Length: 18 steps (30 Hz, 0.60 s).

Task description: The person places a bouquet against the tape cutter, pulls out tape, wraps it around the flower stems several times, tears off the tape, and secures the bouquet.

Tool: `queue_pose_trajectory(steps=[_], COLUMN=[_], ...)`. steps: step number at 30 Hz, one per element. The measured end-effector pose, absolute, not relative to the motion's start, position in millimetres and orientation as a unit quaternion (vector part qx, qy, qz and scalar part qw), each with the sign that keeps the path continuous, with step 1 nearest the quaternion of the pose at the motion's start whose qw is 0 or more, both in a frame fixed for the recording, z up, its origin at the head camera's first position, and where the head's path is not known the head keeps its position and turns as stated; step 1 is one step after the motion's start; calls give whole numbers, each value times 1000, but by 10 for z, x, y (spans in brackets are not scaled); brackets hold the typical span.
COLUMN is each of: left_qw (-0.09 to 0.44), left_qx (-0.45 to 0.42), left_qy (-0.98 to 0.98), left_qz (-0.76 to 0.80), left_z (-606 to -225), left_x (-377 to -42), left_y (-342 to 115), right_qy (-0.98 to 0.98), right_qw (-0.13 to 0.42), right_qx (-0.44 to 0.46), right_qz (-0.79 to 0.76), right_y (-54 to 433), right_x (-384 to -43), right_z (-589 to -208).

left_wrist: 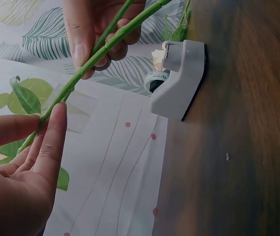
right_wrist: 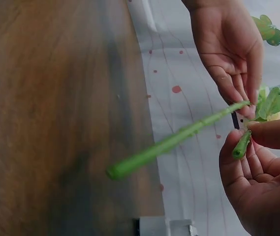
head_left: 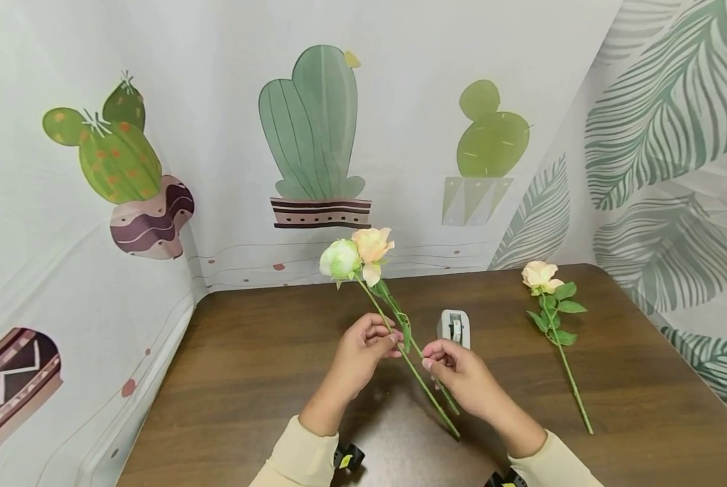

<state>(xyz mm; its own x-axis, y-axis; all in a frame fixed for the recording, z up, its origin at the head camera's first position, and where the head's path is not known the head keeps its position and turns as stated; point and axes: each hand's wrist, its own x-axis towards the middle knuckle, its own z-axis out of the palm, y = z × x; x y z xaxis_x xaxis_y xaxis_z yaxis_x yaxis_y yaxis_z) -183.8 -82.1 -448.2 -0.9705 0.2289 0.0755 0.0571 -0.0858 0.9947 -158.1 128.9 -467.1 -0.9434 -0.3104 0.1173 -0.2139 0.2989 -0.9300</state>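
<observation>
Above the table, my left hand [head_left: 363, 352] pinches the long green stem [head_left: 427, 389] of a white-green artificial flower [head_left: 340, 260]. Beside it, a peach artificial rose [head_left: 372, 246] has its stem pinched by my right hand [head_left: 463, 379]. Both blooms lean to the upper left, their stems close together and nearly parallel. In the left wrist view the stem [left_wrist: 88, 64] passes between thumb and fingers of the left hand [left_wrist: 26, 167]. One cut stem end [right_wrist: 241, 146] points out of the right hand [right_wrist: 267, 177] in the right wrist view.
A white tape dispenser [head_left: 454, 328] stands on the brown wooden table [head_left: 247, 365] just behind my right hand. Farther right lies another peach rose [head_left: 541, 277] with green leaves. Behind the table hangs a cloth [head_left: 408, 135] printed with cacti and leaves.
</observation>
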Motion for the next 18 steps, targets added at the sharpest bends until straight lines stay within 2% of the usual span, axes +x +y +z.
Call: queue_pose_trajectory(steps=[18], left_qw=[69], left_qx=[88], left_qy=[658], left_qz=[745], left_z=[-4514], left_x=[-1842], left_y=[-775], right_qy=[813], right_qw=[3], right_qx=[-160], right_qz=[-560], right_y=[1239], right_x=[-1556], right_z=[-4738])
